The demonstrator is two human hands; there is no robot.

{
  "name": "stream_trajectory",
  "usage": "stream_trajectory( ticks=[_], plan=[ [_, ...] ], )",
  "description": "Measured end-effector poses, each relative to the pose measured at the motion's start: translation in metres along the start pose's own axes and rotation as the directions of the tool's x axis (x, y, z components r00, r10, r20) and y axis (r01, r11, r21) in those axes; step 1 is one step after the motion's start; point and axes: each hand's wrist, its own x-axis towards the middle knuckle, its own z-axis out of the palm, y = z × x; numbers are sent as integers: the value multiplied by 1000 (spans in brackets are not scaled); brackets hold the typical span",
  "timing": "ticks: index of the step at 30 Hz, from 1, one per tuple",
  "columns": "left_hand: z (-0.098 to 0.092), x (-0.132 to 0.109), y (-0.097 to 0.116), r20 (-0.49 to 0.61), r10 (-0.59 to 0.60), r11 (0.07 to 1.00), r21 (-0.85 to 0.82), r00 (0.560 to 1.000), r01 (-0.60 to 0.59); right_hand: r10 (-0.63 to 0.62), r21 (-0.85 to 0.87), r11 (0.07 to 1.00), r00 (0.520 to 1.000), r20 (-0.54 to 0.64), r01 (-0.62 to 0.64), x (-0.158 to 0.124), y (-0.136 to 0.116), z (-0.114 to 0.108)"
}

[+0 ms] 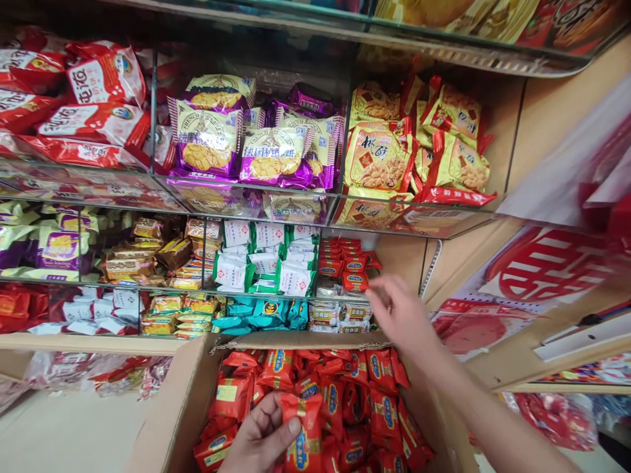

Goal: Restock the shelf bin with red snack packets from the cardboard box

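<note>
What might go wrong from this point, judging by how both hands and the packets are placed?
The piled small, shiny red packets might topple if the right hand knocks them; it is right at the pile's edge, though contact is unclear.

The red wrapped packet with a blue label might slip from the left hand and get mixed in with the similar red packets inside the brown cardboard box beneath.

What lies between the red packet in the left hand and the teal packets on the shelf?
In the head view, more red packets and the cardboard box's far edge lie between the held packet and the teal packets.
</note>
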Motion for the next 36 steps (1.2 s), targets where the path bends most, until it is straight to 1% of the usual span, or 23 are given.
stream_trajectory(
  ticks=[1, 2, 3, 4, 6, 7, 9, 11, 15, 17, 19, 20, 22, 23, 24, 25, 26, 27, 28, 30, 31, 33, 36],
  plan=[
    [5, 0, 3, -35, 3, 999, -50, 999, -5, 8, 117, 993, 997, 79, -17, -26, -11, -3],
    [10, 1, 5, -58, 7, 996, -86, 998, -12, 36, 205, 976, 983, 180, -73, -50, -22, -4],
    [16, 3, 7, -64, 12, 994, -105, 998, -19, 71, 285, 948, 967, 244, -141, -71, -30, -3],
    [22, 5, 9, -53, 22, 994, -110, 998, -28, 109, 356, 906, 940, 322, -227, -88, -36, -1],
    [37, 11, 11, 10, 56, 995, -80, 998, -55, 178, 473, 790, 884, 433, -391, -107, -42, 5],
    [44, 13, 12, 45, 73, 995, -64, 996, -70, 207, 520, 722, 860, 467, -457, -111, -42, 7],
    [57, 17, 14, 94, 87, 996, -36, 992, -84, 259, 588, 603, 829, 495, -539, -110, -40, 10],
    [64, 19, 15, 112, 76, 997, -37, 991, -73, 286, 628, 537, 822, 493, -563, -106, -35, 11],
    [67, 19, 14, 130, 68, 997, -55, 989, -61, 291, 679, 493, 839, 460, -544, -105, -33, 12],
    [66, 19, 12, 117, 75, 996, -53, 990, -69, 286, 689, 473, 836, 469, -549, -109, -35, 15],
    [63, 19, 11, 92, 87, 995, -47, 992, -83, 239, 694, 472, 837, 493, -544, -111, -37, 17],
    [61, 19, 11, 83, 94, 995, -42, 992, -91, 212, 696, 490, 846, 489, -525, -110, -37, 17],
    [55, 20, 12, 57, 111, 994, -16, 992, -110, 219, 678, 576, 885, 412, -458, -100, -32, 13],
    [51, 20, 12, 42, 116, 993, 11, 992, -116, 261, 644, 640, 907, 332, -420, -90, -26, 10],
    [47, 20, 13, 29, 117, 992, 45, 993, -118, 314, 592, 708, 923, 224, -385, -77, -19, 6],
    [42, 19, 12, 18, 114, 990, 81, 993, -115, 363, 515, 776, 926, 106, -364, -60, -11, 2],
    [38, 19, 11, 13, 107, 988, 115, 994, -108, 400, 417, 834, 916, -5, -362, -41, -2, -1],
    [35, 18, 9, 13, 95, 985, 146, 995, -96, 421, 310, 874, 902, -97, -374, -20, 7, -3],
    [31, 17, 5, 17, 79, 982, 173, 997, -81, 435, 183, 894, 889, -142, -409, 1, 16, -3],
    [26, 14, -4, 22, 42, 975, 216, 999, -46, 489, -11, 869, 863, -130, -494, 42, 31, 2],
    [23, 13, -10, 25, 22, 972, 233, 999, -27, 522, -62, 846, 847, -103, -529, 60, 36, 7],
    [17, 10, -21, 45, -18, 969, 247, 999, 6, 562, -84, 821, 825, -55, -565, 88, 43, 20],
    [7, 5, -31, 71, -61, 945, 327, 996, 35, 594, -58, 803, 805, 3, -593, 113, 49, 39]
  ],
)
